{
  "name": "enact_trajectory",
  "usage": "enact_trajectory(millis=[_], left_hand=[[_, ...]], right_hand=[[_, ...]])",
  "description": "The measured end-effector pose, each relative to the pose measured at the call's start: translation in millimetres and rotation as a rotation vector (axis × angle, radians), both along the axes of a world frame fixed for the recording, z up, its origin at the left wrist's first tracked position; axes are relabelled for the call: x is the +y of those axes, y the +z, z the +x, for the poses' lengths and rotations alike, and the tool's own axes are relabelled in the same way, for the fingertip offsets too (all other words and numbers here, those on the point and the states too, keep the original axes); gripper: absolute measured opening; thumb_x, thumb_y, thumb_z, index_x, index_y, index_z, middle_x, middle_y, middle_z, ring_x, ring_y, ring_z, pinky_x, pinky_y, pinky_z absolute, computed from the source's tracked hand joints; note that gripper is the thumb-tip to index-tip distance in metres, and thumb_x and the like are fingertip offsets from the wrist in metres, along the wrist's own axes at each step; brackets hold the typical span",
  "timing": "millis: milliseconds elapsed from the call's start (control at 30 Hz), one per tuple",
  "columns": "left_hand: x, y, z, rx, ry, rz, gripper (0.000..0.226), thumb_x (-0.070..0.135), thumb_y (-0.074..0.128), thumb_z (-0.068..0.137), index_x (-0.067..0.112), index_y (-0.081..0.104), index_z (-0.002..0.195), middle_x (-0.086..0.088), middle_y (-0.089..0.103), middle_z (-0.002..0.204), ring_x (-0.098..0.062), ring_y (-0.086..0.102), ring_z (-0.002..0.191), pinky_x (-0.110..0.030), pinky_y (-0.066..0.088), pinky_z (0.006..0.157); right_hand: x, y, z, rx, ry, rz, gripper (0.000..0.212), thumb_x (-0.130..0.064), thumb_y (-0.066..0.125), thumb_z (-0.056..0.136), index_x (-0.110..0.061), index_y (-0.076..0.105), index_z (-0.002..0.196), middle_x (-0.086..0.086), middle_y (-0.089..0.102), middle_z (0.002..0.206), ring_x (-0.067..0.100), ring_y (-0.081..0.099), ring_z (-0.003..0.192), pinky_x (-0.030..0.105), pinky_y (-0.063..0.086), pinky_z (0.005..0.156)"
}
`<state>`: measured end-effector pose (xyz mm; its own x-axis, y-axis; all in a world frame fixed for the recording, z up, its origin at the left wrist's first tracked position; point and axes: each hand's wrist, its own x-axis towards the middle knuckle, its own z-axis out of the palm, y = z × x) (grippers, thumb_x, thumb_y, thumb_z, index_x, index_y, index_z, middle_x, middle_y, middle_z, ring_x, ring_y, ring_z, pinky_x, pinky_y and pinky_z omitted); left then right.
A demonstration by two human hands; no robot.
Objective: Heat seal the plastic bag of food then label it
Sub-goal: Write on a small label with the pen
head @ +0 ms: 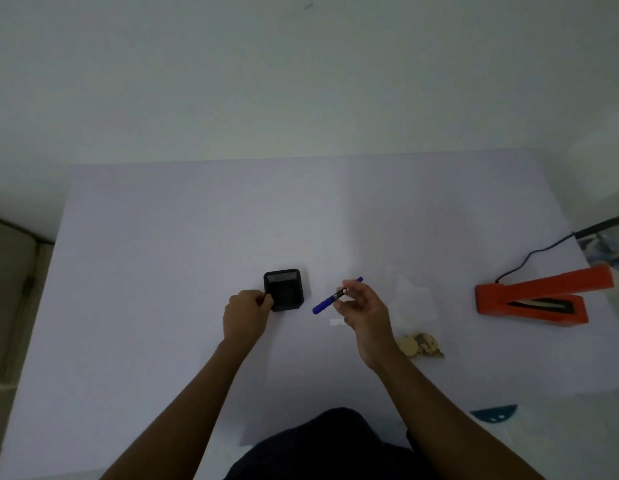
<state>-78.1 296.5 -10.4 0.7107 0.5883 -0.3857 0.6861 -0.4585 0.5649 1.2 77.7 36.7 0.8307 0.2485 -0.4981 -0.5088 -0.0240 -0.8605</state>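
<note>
My right hand (361, 311) holds a blue marker (327, 301) with its cap end pointing down-left, just above the table. My left hand (245, 315) grips the near left corner of a black square holder (284, 289) standing on the table. A clear plastic bag (413, 299) lies flat to the right of my right hand, with pale food pieces (419, 345) at its near end. A small white label (336, 322) lies on the table under the marker. The orange heat sealer (536, 294) sits at the right with its arm raised.
The sealer's black cord (530, 258) runs back to the right table edge. A dark teal half-round piece (495, 413) lies near the front right. The table is covered in white paper (162, 271). A wall stands behind the table.
</note>
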Motion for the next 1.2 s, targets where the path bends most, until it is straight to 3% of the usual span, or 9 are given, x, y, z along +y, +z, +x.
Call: enact_trajectory(millis=[67, 167, 300, 433, 500, 700, 933, 1067, 1200], left_hand=[[-1, 1, 1, 0.022, -0.011, 0.016, 0.03, 0.031, 0.06, 0.093, 0.015, 0.068, 0.07, 0.0, 0.067, 0.062, -0.014, 0.06, 0.053, -0.028, 0.051, 0.053], [-3, 7, 0, 0.032, 0.025, 0.084, 0.03, 0.045, 0.059, 0.091, 0.017, 0.069, 0.092, 0.002, 0.07, 0.082, -0.014, 0.063, 0.069, -0.029, 0.053, 0.064], [-15, 25, 0, -0.13, 0.008, 0.084, 0.028, 0.048, 0.059, 0.092, 0.021, 0.063, 0.096, 0.006, 0.064, 0.085, -0.012, 0.06, 0.073, -0.026, 0.046, 0.062], [-42, 46, 3, -0.292, -0.314, -0.198, 0.017, 0.04, 0.06, 0.094, 0.026, 0.064, 0.102, 0.012, 0.062, 0.082, -0.003, 0.056, 0.069, -0.011, 0.042, 0.062], [-54, 53, 5, -0.289, -0.498, -0.233, 0.018, 0.038, 0.058, 0.095, 0.023, 0.064, 0.104, 0.014, 0.06, 0.084, 0.0, 0.054, 0.069, -0.01, 0.041, 0.061], [-57, 58, 11, -0.266, -0.664, -0.242, 0.033, 0.036, 0.043, 0.102, 0.019, 0.053, 0.076, 0.009, 0.05, 0.063, -0.007, 0.047, 0.055, -0.015, 0.035, 0.055], [-59, 78, 14, -0.223, -0.425, -0.71, 0.048, 0.026, 0.035, 0.107, 0.003, 0.047, 0.067, 0.004, 0.04, 0.057, -0.004, 0.034, 0.051, -0.016, 0.03, 0.051], [-61, 88, 20, -0.083, -0.275, -1.031, 0.046, 0.035, 0.036, 0.105, 0.017, 0.044, 0.064, 0.001, 0.031, 0.057, -0.012, 0.022, 0.051, -0.027, 0.018, 0.049], [-48, 86, 7, -0.011, -0.15, -1.274, 0.046, 0.034, 0.036, 0.105, 0.018, 0.042, 0.063, 0.001, 0.028, 0.057, -0.013, 0.018, 0.051, -0.027, 0.014, 0.047]], right_hand=[[3, 0, -2, 0.104, -0.015, 0.055, 0.034, -0.001, 0.071, 0.085, -0.017, 0.064, 0.115, 0.005, 0.072, 0.098, 0.015, 0.061, 0.085, 0.03, 0.042, 0.066], [6, 4, -3, 0.204, -0.043, 0.143, 0.016, -0.026, 0.071, 0.087, -0.014, 0.065, 0.095, 0.006, 0.064, 0.075, 0.015, 0.049, 0.067, 0.029, 0.034, 0.06], [10, 5, -1, 0.255, -0.082, 0.099, 0.053, -0.055, 0.053, 0.092, -0.009, 0.064, 0.069, 0.006, 0.045, 0.051, 0.012, 0.035, 0.044, 0.027, 0.022, 0.048], [16, 6, 0, 0.289, -0.059, 0.016, 0.052, -0.049, 0.054, 0.096, -0.011, 0.064, 0.062, 0.004, 0.037, 0.046, 0.015, 0.025, 0.044, 0.031, 0.015, 0.05], [19, 7, -1, 0.331, -0.078, 0.006, 0.049, -0.046, 0.059, 0.095, -0.012, 0.064, 0.061, 0.005, 0.039, 0.048, 0.015, 0.026, 0.045, 0.029, 0.017, 0.049], [27, 18, 5, 0.384, -0.166, 0.04, 0.047, -0.034, 0.061, 0.096, -0.009, 0.055, 0.055, 0.005, 0.041, 0.053, 0.012, 0.029, 0.041, 0.025, 0.021, 0.045], [30, 33, 22, 0.419, -0.186, 0.124, 0.043, -0.018, 0.06, 0.094, -0.01, 0.046, 0.054, -0.002, 0.04, 0.046, 0.009, 0.026, 0.034, 0.021, 0.021, 0.038], [32, 30, 26, 0.44, -0.199, 0.117, 0.041, -0.016, 0.06, 0.092, -0.013, 0.044, 0.054, -0.002, 0.038, 0.046, 0.01, 0.025, 0.035, 0.021, 0.02, 0.039], [-4, 7, 58, 0.5, -0.592, 0.045, 0.035, -0.012, 0.056, 0.087, -0.02, 0.041, 0.057, -0.003, 0.036, 0.054, 0.013, 0.027, 0.039, 0.016, 0.02, 0.037]])
